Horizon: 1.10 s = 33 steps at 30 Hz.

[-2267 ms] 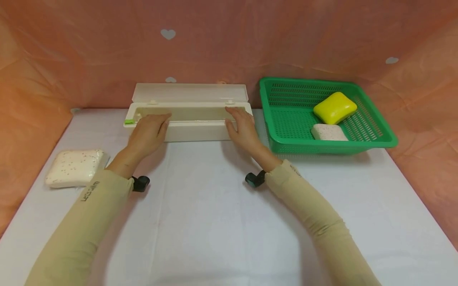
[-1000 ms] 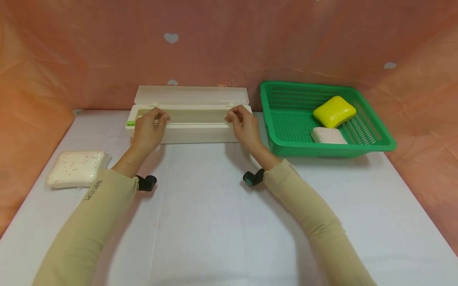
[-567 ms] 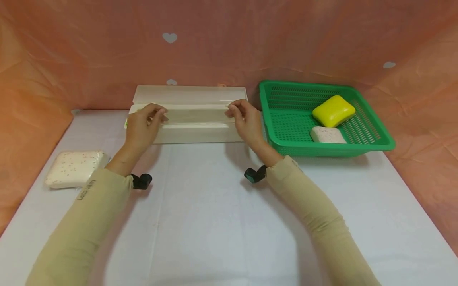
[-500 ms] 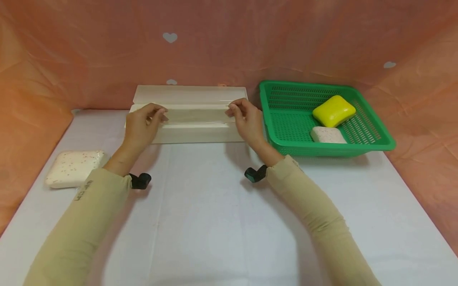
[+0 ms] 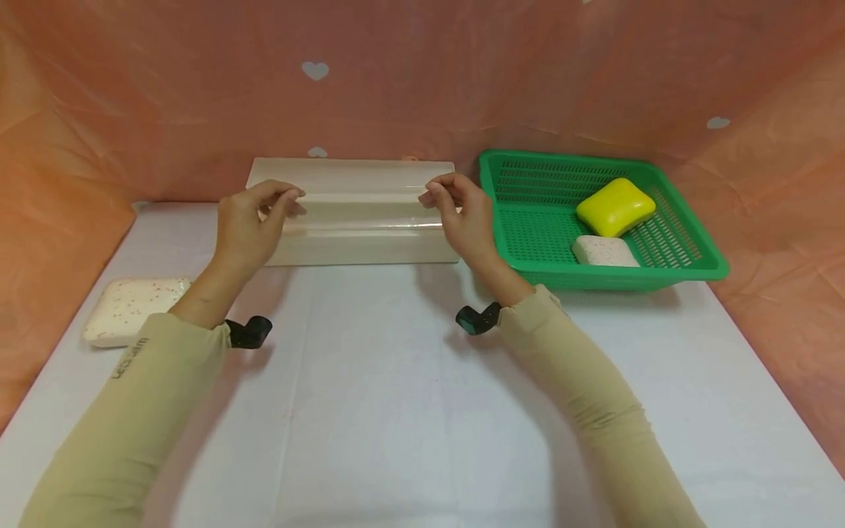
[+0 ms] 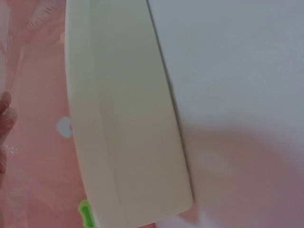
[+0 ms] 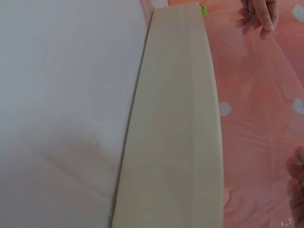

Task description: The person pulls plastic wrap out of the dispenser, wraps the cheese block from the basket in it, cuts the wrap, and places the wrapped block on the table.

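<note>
Both hands hover over a long white cling film dispenser (image 5: 363,251) at the back of the table, in the head view. Its lid (image 5: 356,173) stands raised behind. Between the hands stretches a clear, glossy sheet of cling film (image 5: 370,216), visible mainly by its glints. The left hand (image 5: 246,226) pinches the film's left side between thumb and fingers. On the right side, the right hand (image 5: 472,221) pinches it likewise. The left wrist view shows the dispenser's front and a green slider (image 6: 86,213) at its end. Fingers of both hands appear beside the dispenser in the right wrist view.
A green basket (image 5: 614,274) stands at the right, holding a yellow soap bar (image 5: 617,207) and a white speckled one (image 5: 604,251). Another speckled white soap bar (image 5: 132,312), glossy as if wrapped, lies at the left, partly behind the left forearm. A pink curtain (image 5: 409,88) hangs behind.
From lying over the dispenser's opening, both hands came to pinch the cling film, then rose and moved slightly apart, drawing the sheet up. Dispenser, basket and soap bars stay put.
</note>
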Available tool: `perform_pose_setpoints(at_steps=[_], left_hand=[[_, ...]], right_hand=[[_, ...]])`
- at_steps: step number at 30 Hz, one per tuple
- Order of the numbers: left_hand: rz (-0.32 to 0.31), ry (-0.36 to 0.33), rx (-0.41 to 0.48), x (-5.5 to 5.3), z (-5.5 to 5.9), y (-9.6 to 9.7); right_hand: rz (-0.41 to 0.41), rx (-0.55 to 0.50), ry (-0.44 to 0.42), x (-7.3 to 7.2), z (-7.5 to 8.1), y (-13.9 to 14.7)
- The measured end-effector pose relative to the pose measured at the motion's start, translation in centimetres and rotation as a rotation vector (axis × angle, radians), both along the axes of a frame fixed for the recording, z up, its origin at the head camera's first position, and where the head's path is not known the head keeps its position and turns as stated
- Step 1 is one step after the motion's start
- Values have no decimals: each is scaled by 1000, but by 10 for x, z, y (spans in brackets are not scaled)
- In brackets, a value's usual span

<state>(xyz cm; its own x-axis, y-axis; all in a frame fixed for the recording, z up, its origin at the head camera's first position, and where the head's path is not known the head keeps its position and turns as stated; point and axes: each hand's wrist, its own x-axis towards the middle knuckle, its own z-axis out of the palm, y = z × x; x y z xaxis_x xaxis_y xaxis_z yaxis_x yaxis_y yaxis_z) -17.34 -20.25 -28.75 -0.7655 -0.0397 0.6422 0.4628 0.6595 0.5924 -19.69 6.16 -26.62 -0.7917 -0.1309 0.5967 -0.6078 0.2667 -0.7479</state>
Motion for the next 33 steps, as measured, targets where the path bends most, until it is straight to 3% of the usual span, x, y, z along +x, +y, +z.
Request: perform_pose_setpoints(at_steps=[6, 13, 20, 26, 33], left_hand=[[-5, 17, -4, 4, 12, 2], [-29, 32, -18, 7, 28, 5], [-50, 24, -3, 10, 41, 7], [-25, 12, -70, 13, 53, 7], [-33, 29, -58, 17, 69, 9]], right_hand=[[10, -27, 19, 0, 4, 2], [6, -76, 26, -18, -7, 9], [9, -120, 37, -20, -2, 12], [8, -135, 55, -17, 7, 14], [-28, -89, 48, 6, 36, 12]])
